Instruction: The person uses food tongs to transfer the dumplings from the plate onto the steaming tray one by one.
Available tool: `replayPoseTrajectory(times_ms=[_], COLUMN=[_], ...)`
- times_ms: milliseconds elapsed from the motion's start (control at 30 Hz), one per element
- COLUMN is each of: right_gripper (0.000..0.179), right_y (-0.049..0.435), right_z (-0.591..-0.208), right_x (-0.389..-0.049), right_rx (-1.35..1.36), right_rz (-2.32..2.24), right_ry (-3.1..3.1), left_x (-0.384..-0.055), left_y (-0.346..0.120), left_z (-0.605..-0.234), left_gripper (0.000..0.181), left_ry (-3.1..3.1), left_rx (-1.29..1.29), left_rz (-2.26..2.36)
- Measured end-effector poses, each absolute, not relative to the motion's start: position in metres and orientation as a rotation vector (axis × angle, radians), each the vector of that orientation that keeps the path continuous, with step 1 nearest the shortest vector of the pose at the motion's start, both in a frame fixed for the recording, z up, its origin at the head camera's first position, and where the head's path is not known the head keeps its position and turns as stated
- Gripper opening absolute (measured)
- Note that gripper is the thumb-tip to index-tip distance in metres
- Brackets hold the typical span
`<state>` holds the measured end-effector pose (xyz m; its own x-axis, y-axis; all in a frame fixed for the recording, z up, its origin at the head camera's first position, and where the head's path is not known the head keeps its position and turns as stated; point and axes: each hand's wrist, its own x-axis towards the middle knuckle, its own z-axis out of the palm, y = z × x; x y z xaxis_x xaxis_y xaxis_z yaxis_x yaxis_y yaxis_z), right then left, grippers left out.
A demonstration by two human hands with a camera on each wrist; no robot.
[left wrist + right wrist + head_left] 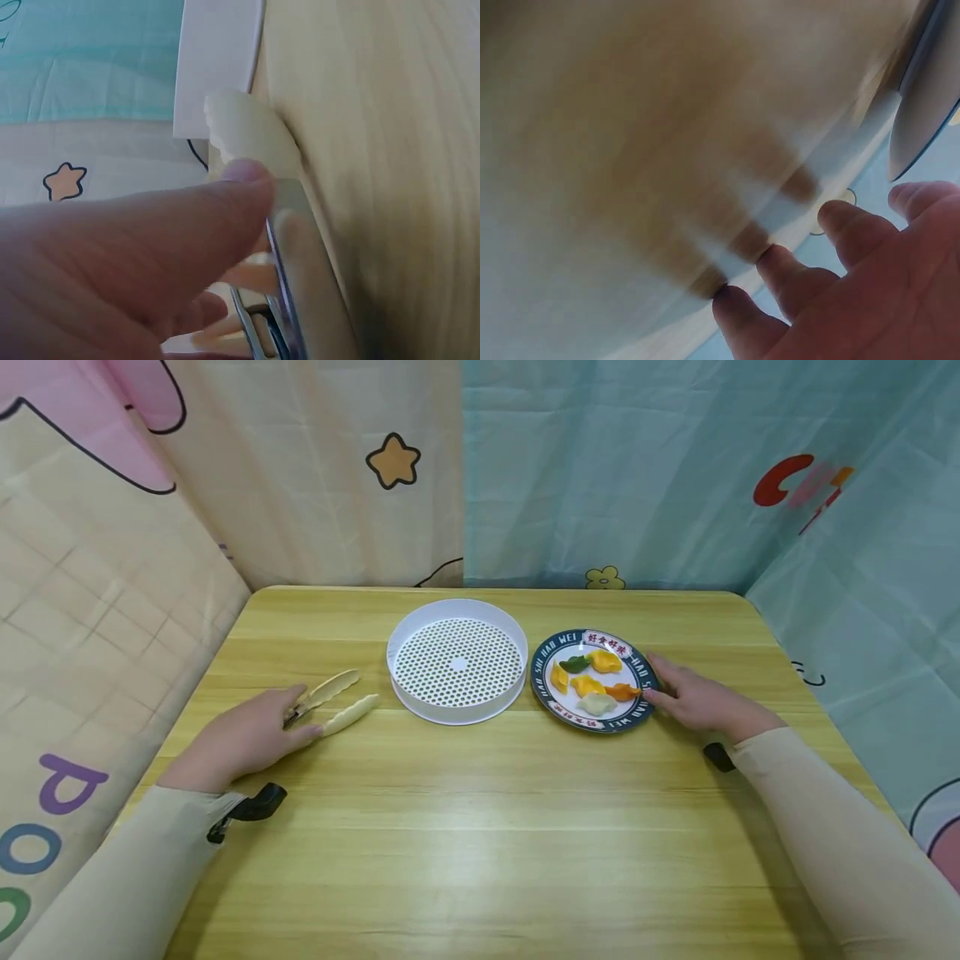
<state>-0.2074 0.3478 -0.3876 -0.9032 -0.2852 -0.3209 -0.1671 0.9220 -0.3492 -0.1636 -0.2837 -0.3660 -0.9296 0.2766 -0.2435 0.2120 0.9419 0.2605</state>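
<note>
My left hand [251, 735] grips a pair of tongs [349, 716] with pale scalloped tips, spread apart and pointing at the white sieve [459, 706]. In the left wrist view the thumb lies along one arm of the tongs [251, 131]. My right hand [701, 697] is at the right rim of a round plate [547, 697] with a dark lettered border. Its fingers [847, 225] are spread, with the plate's edge [922, 112] close by in the right wrist view; the thumb is hidden there. Several dumplings [587, 686] in yellow, green, orange and white lie on the plate.
The sieve has a perforated bottom and stands left of the plate on a wooden table [465, 827]. Printed curtains [600, 468] hang behind the table and along both sides.
</note>
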Motion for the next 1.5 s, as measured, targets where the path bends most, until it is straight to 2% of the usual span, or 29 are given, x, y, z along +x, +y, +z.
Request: replayPoseTrajectory(times_ms=[67,367,500,700,833,933,967,1067,1167,1267,1500], right_gripper=[0.088,0.092,0.093,0.1,0.106,0.108,0.108,0.109,0.111,0.111,0.111], right_y=[0.35,0.35,0.349,0.349,0.35,0.35,0.35,0.348,0.347,0.346,0.345], right_z=[-0.388,-0.388,-0.386,-0.388,-0.39,-0.39,-0.389,-0.388,-0.386,-0.386,-0.385], right_x=[-0.207,-0.208,-0.207,-0.206,-0.206,-0.205,-0.205,-0.205,-0.205,-0.205,-0.204], right_rx=[-0.312,-0.246,-0.226,-0.217,-0.213,-0.215,-0.217,-0.223,-0.232,-0.233,-0.226], right_rz=[-0.433,-0.364,-0.37,-0.377,-0.388,-0.397,-0.4,-0.403,-0.399,-0.395,-0.383], right_ry=[2.695,2.649,2.635,2.643,2.641,2.632,2.631,2.627,2.627,2.628,2.626], left_x=[-0.161,-0.156,-0.155,-0.155,-0.154,-0.155,-0.154,-0.152,-0.147,-0.142,-0.129], left_y=[-0.291,-0.306,-0.308,-0.312,-0.317,-0.32,-0.32,-0.319,-0.31,-0.292,-0.215], left_z=[-0.371,-0.378,-0.376,-0.377,-0.378,-0.377,-0.375,-0.368,-0.358,-0.347,-0.332], left_gripper=[0.084,0.115,0.118,0.102,0.076,0.045,0.042,0.04,0.059,0.062,0.046], left_ry=[2.79,2.742,2.736,2.757,2.829,2.873,2.885,2.917,2.942,2.936,2.858], left_rx=[0.347,0.235,0.229,0.234,0.239,0.233,0.225,0.177,0.137,0.169,0.454], left_rz=[0.339,0.33,0.349,0.383,0.38,0.459,0.485,0.619,0.705,0.806,0.936])
